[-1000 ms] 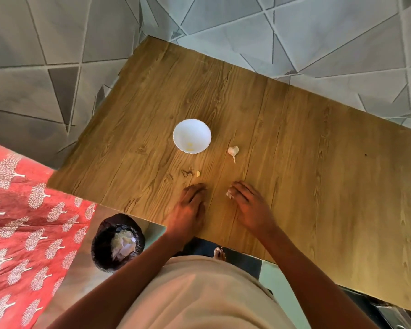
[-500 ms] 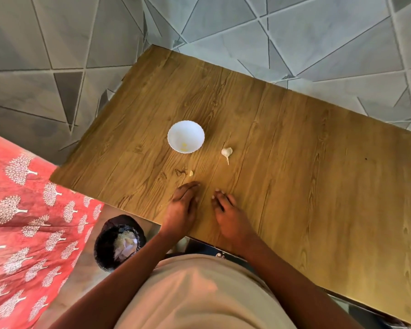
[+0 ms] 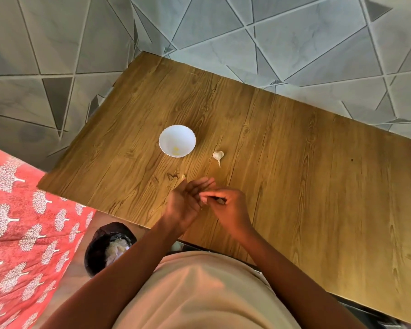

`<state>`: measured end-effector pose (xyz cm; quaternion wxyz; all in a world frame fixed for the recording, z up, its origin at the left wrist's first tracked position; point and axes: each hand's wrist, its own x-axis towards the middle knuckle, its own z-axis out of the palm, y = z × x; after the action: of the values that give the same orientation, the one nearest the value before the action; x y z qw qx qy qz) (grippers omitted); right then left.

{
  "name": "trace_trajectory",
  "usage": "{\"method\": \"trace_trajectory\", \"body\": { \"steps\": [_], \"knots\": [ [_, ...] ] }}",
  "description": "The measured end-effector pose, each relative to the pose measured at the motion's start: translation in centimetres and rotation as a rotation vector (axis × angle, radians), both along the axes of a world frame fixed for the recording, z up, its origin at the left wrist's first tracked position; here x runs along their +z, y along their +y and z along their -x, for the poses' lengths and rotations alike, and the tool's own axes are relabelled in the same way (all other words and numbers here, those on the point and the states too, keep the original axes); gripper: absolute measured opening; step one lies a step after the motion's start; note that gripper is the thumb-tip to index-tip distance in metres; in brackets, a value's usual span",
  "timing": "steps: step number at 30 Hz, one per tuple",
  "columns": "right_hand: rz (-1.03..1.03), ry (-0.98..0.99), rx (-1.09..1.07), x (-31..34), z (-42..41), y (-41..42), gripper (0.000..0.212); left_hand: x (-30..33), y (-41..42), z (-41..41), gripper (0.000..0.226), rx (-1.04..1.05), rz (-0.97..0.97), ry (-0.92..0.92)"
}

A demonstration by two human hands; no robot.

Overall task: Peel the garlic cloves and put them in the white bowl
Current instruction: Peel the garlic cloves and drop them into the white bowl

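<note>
So the person has both hands up over the near edge of the wood-grain laminate table (image 3: 294,162), close together; the left hand (image 3: 185,205) is palm-up with fingers loosely spread, holding nothing that shows; the right hand (image 3: 226,205) is curled in and pinching something small and pale against the left fingers, probably a scrap of skin or a clove, too tiny to call.

What matters for the next reach, going by the layout: the unpeeled garlic piece (image 3: 218,156), papery white, bulb-shaped with a thin stem tail, lies on the table beyond the hands toward the far edge and a touch to the right; its long axis runs roughly toward the person, tail end nearest them; the right hand looks like the nearer one, so it'd likely be the one to grab it.

The small round white bowl (image 3: 177,140), glossy with a lightly scalloped rim, stands just left of the garlic, apart from it, with a yellowish bit at the bottom; a little pale fleck (image 3: 183,177) lies on the table just beyond the left fingertips.

The garlic skin looks dry and flaky, so it should crackle off but stick to fingers; a dark round bin (image 3: 109,248) with pale scraps stands on the floor below the near edge.
</note>
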<state>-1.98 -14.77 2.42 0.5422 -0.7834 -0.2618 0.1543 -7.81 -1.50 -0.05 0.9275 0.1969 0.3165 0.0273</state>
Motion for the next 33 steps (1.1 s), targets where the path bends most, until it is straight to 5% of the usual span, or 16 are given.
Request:
{"method": "trace_trajectory", "body": {
  "steps": [2, 7, 12, 21, 27, 33],
  "knots": [
    [-0.002, -0.050, 0.079, 0.9, 0.0, 0.7, 0.020, 0.1, -0.3, -0.6, 0.073, -0.039, 0.179, -0.099],
    [0.264, -0.263, 0.296, 1.5, -0.9, 1.4, 0.026, 0.0, -0.6, -1.1, 0.076, -0.097, 0.253, -0.242],
    [0.160, -0.496, 0.189, 1.9, -0.2, 2.6, 0.011, -1.1, 0.4, -1.3, 0.074, -0.123, 0.248, -0.302],
    [0.121, -0.485, 0.159, 1.3, -0.4, 3.0, 0.020, -2.0, 1.6, -1.1, 0.073, -0.141, 0.209, -0.357],
    [0.080, -0.413, -0.021, -1.0, -1.2, 0.1, 0.033, -1.4, 4.2, 0.6, 0.068, 0.135, 0.242, -0.259],
    [0.381, -0.458, 0.318, -6.0, -1.9, 0.1, 0.047, -1.9, 5.2, 3.2, 0.069, 0.218, 0.202, -0.176]
  ]
}}
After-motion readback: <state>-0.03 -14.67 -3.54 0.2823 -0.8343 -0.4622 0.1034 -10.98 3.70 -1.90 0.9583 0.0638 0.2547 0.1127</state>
